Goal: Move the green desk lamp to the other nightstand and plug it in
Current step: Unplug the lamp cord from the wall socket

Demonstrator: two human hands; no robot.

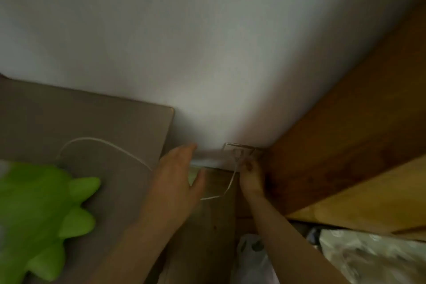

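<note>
Right hand [251,178] down low at wall outlet [239,152], fingers pinched on white plug [237,153] seated in it. White cord [227,188] drops from plug, loops left, reappears arcing over grey nightstand top [92,122]. Left hand [177,180] spread open, fingers apart, hovering by nightstand edge near cord, holding nothing. Green spiky lamp [41,214] sits on nightstand, lower left, blurred. Wooden furniture [345,134] right of outlet.

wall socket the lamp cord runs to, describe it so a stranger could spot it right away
Follow the pale wall down to where it meets the brown wooden furniture. The wall socket is the square plate low in that corner, a white plug in it, right hand just below.
</note>
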